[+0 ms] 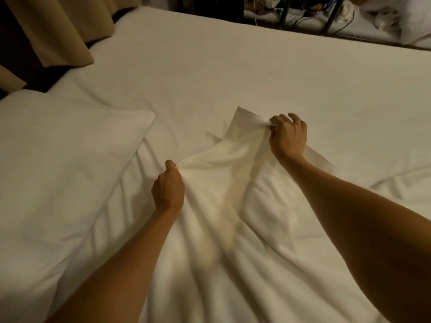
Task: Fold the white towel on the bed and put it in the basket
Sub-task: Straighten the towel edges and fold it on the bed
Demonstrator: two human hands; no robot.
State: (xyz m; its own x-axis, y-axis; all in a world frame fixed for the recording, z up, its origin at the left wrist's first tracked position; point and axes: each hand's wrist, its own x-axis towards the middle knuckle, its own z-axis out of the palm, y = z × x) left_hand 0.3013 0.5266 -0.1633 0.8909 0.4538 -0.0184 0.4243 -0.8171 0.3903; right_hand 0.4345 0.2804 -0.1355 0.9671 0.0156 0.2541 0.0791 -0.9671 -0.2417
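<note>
The white towel [224, 183] is lifted above the white bed [233, 66], hanging in loose folds toward me. My left hand [168, 190] pinches one upper corner of it at centre left. My right hand [288, 136] grips the upper edge farther away and to the right, with a flap of towel sticking up past the fingers. The stretch of towel between both hands sags slightly. No basket is in view.
A large white pillow [58, 171] lies on the bed at the left. Beige curtains [58, 26] hang at the top left. Beyond the bed's far edge, dark metal legs [331, 17], cables and white clutter fill the top right.
</note>
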